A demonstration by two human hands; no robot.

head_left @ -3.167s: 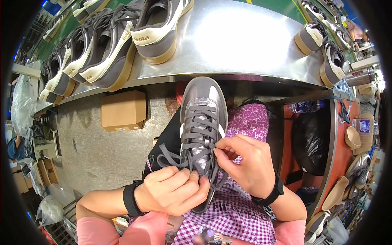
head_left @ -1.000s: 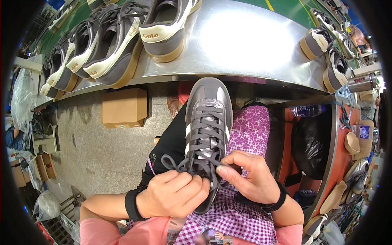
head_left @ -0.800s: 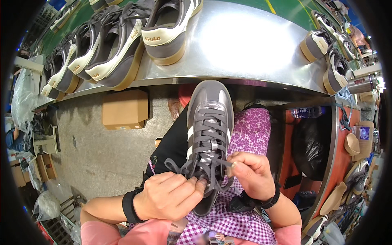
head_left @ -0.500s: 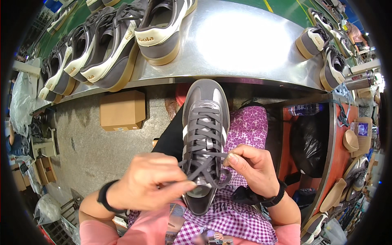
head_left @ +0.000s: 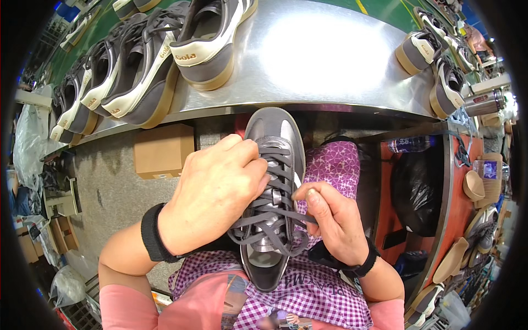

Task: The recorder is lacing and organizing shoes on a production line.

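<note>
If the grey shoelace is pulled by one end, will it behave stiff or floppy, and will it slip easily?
Probably floppy: the grey shoelace sags in loose loops over the grey sneaker. It looks flat and woven, so it likely grips rather than slips between the right hand fingers. Pulling may drag the light-looking shoe, which the left hand steadies.

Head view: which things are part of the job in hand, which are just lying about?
In hand:
grey shoe on the lap
grey laces
left hand on the laces
right hand pinching a lace

Lying about:
row of shoes on the metal table
cardboard box
black bag
</note>
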